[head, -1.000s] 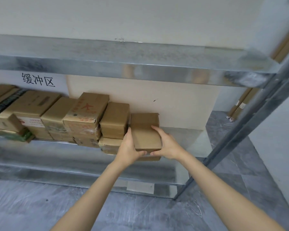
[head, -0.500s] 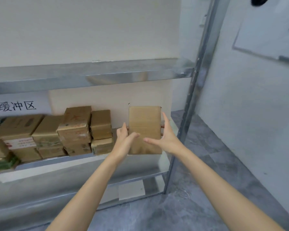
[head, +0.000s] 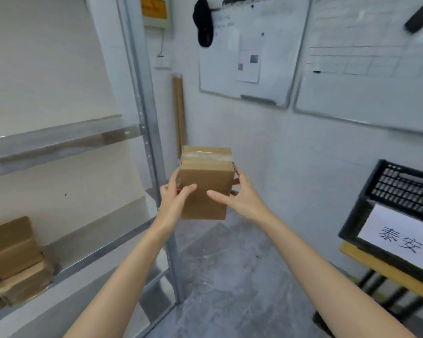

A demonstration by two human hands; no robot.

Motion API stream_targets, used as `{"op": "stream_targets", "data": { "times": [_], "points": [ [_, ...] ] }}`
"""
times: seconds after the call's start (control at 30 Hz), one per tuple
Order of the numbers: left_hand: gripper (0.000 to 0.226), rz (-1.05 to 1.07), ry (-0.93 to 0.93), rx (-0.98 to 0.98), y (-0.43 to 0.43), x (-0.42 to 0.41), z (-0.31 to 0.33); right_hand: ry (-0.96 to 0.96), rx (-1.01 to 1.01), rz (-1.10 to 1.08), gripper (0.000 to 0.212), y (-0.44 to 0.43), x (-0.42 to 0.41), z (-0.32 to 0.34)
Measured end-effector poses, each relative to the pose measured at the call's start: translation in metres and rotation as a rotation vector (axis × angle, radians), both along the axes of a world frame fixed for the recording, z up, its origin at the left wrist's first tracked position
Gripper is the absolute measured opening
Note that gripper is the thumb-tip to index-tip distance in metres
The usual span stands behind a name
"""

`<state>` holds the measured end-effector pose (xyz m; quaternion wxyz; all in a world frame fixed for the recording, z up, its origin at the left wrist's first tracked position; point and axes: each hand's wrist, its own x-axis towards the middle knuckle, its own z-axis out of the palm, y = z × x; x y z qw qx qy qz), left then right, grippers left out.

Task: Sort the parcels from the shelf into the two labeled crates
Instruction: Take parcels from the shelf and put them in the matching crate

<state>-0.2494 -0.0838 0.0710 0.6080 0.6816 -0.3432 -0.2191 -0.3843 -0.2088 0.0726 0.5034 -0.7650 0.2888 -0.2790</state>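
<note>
Both hands are holding one brown cardboard parcel (head: 205, 189) in the air at the middle of the view, off the metal shelf (head: 59, 142). The left hand (head: 175, 200) is gripping its nine o'clock side with the thumb curled onto the near face. The right hand (head: 239, 198) is gripping the three o'clock side, thumb lying across the front. Clear tape is running over the parcel's top.

At about four o'clock from the parcel, well apart, a black slatted crate (head: 405, 189) is sitting tilted on a wooden table (head: 376, 269). It is wearing a white paper label (head: 398, 240) with two handwritten characters; its inside is too blurred to judge. At eight o'clock, stacked cardboard boxes (head: 12, 259) are resting on the shelf's lower board. At one o'clock, a whiteboard (head: 252, 45) is hanging on the wall.
</note>
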Motion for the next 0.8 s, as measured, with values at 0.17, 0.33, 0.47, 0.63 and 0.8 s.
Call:
{"op": "stream_targets", "data": {
  "times": [0.17,0.33,0.47,0.63,0.8],
  "points": [
    [0.048,-0.213,0.001,-0.022,-0.066,-0.071,0.012,-0.056,0.018,-0.171,0.101,-0.047,-0.098,0.012],
    [0.053,-0.367,0.042,-0.006,-0.132,-0.161,0.02,-0.057,-0.011,-0.37,0.077,-0.084,-0.204,0.017],
    [0.061,-0.45,0.051,0.012,-0.178,-0.236,0.019,-0.072,-0.008,-0.498,0.071,-0.108,-0.293,0.019],
    [0.075,-0.579,0.019,-0.004,-0.221,-0.325,0.017,-0.028,-0.091,-0.661,0.07,-0.128,-0.394,0.019],
    [0.109,-0.722,0.008,-0.024,-0.249,-0.4,0.008,-0.008,-0.138,-0.764,0.087,-0.139,-0.474,0.011]
  ]
}}
